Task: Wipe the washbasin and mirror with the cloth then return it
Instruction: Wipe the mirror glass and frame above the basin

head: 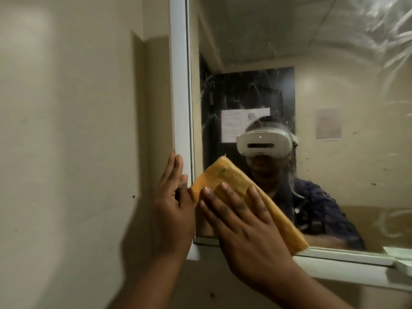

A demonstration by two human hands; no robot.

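Cloth meets mirror in a dim washroom

The right hand [243, 228], fingers spread flat, presses a folded orange cloth [225, 177] against the mirror [334, 90]'s lower left corner; the left hand [174, 208], open, rests on the white frame [179, 85].

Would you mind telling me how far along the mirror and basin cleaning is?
In hand: the right hand presses the orange cloth flat on the mirror at its lower left corner; the left hand braces the frame. Left: streaks upper right, and returning the cloth. The basin is out of view.
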